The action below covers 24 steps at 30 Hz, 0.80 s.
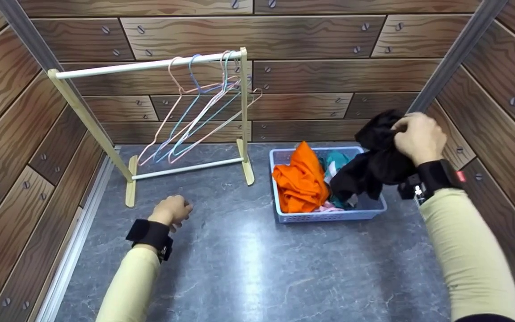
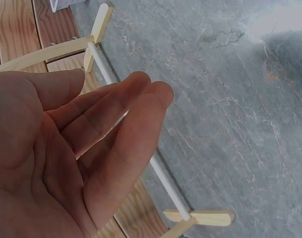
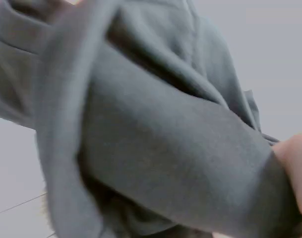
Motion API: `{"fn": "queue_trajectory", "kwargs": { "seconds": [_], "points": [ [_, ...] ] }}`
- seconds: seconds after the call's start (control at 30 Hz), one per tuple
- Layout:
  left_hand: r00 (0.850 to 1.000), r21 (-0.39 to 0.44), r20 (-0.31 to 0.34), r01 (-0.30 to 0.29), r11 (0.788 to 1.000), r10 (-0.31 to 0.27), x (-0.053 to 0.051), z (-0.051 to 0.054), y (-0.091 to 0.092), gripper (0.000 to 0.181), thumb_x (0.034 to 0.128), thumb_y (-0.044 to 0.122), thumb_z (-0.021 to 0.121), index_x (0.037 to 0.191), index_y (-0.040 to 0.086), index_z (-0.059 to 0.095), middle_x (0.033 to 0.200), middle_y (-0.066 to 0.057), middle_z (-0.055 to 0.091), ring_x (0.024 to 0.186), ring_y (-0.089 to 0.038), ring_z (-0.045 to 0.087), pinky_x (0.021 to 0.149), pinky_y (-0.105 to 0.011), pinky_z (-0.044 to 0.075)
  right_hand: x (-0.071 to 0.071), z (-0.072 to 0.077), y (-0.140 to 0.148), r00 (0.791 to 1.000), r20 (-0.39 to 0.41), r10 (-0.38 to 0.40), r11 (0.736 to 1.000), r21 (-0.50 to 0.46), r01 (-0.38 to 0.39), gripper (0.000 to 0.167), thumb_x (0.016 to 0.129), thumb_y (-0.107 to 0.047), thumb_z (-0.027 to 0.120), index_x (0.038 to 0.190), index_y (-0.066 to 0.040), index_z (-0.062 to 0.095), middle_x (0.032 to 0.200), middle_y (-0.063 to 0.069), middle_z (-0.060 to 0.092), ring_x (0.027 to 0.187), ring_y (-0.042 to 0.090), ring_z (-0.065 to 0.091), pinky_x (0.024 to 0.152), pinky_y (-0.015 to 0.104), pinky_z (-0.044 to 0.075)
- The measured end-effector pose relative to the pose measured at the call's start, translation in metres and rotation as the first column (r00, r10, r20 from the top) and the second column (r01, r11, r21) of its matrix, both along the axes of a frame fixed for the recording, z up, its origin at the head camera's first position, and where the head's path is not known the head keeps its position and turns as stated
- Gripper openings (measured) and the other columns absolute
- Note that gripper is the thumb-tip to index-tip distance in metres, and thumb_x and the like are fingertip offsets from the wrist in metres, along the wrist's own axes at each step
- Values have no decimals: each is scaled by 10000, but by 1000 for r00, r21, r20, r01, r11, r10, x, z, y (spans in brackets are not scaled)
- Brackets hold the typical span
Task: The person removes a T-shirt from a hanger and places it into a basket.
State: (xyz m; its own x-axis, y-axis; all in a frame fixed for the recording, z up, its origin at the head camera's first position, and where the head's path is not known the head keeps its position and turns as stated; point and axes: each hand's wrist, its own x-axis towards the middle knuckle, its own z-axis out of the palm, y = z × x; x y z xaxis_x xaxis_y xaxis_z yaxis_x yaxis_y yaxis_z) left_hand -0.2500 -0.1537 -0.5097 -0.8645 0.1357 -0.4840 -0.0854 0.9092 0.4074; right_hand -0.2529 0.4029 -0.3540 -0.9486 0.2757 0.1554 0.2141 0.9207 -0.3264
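My right hand (image 1: 420, 136) grips a bunched black garment (image 1: 382, 156) above the right side of a light blue plastic basket (image 1: 329, 217). The cloth's lower folds hang into the basket; in the right wrist view the garment (image 3: 175, 134) fills most of the picture and hides most of the hand. An orange garment (image 1: 301, 183) lies crumpled at the basket's left, with a teal garment (image 1: 337, 158) and a bit of pink cloth (image 1: 327, 206) beside it. Over the floor in front of the rack, my left hand (image 1: 172, 210) holds nothing, its fingers loosely bent in the left wrist view.
A wooden rack with a white top rail (image 1: 145, 66) stands at the back left. Several hangers (image 1: 195, 114) in pink, blue and white hang near its right post (image 1: 244, 107). Wood-patterned walls (image 1: 311, 36) enclose the grey marbled surface (image 1: 248, 268).
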Motion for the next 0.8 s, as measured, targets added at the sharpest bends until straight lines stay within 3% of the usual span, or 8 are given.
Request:
{"fn": "queue_trajectory", "kwargs": {
  "seconds": [0.1, 0.2, 0.3, 0.4, 0.47, 0.57, 0.7, 0.8],
  "points": [
    [1000, 4, 11, -7, 1000, 7, 4, -5, -1, 352, 1007, 299, 476, 1088, 27, 684, 910, -121, 717, 670, -267, 729, 487, -328, 563, -4, -36, -3, 999, -29, 36, 999, -5, -36, 287, 790, -114, 553, 1014, -133, 732, 1392, 126, 544, 1174, 521, 519, 841, 657, 436],
    [1000, 19, 27, -16, 1000, 15, 9, -8, -1, 361, 1015, 303, 481, 1154, 27, 667, 944, -129, 715, 689, -267, 727, 494, -329, 567, -8, -86, -9, 991, -45, 126, 990, -62, -129, 337, 737, -55, 543, 1030, -83, 709, 1496, 176, 413, 1255, 588, 411, 917, 710, 387],
    [999, 35, 43, -14, 999, 12, 11, -10, -1, 360, 1020, 302, 488, 1176, 28, 662, 949, -120, 707, 704, -254, 721, 503, -332, 570, -5, -136, -11, 978, -26, 205, 962, -177, -207, 516, 671, -1, 551, 1183, -31, 609, 1589, 242, 178, 1343, 653, 211, 1027, 762, 256],
    [999, 39, 47, -13, 999, 11, 12, -12, -2, 343, 1019, 299, 496, 1110, 28, 685, 930, -117, 703, 696, -241, 716, 500, -330, 568, 2, -171, -7, 971, 38, 237, 939, -267, -218, 735, 638, 53, 553, 1354, 1, 396, 1603, 279, -26, 1392, 649, 32, 1089, 761, 122],
    [999, 32, 40, -18, 999, 17, 11, -13, -2, 338, 1016, 305, 503, 1092, 34, 690, 931, -114, 705, 683, -229, 711, 494, -327, 566, 5, -185, -3, 974, 63, 217, 940, -282, -191, 819, 644, 76, 555, 1409, 6, 272, 1598, 295, -47, 1409, 620, 24, 1124, 717, 113],
    [999, 23, 38, -28, 999, 27, 10, -14, -4, 331, 1014, 299, 505, 1075, 32, 690, 937, -117, 706, 672, -221, 709, 491, -326, 565, 9, -198, 1, 985, 113, 130, 967, -236, -100, 825, 705, 68, 578, 1435, 5, 200, 1572, 311, 131, 1395, 575, 173, 1106, 683, 231],
    [998, 28, 59, -39, 999, 37, 10, -15, -4, 329, 1015, 288, 505, 1143, 34, 670, 961, -105, 703, 706, -224, 714, 500, -324, 570, 14, -213, -1, 990, 139, -19, 987, -153, 41, 692, 771, 28, 609, 1401, -19, 327, 1442, 310, 317, 1274, 557, 321, 928, 703, 399],
    [996, 26, 71, -51, 998, 49, 10, -14, -4, 334, 1018, 287, 502, 1186, 44, 656, 976, -99, 704, 729, -231, 716, 506, -325, 571, 15, -222, -6, 992, 117, -57, 988, -138, 73, 561, 804, -18, 598, 1339, -8, 429, 1355, 336, 323, 1215, 576, 357, 861, 706, 432]
  ]
}}
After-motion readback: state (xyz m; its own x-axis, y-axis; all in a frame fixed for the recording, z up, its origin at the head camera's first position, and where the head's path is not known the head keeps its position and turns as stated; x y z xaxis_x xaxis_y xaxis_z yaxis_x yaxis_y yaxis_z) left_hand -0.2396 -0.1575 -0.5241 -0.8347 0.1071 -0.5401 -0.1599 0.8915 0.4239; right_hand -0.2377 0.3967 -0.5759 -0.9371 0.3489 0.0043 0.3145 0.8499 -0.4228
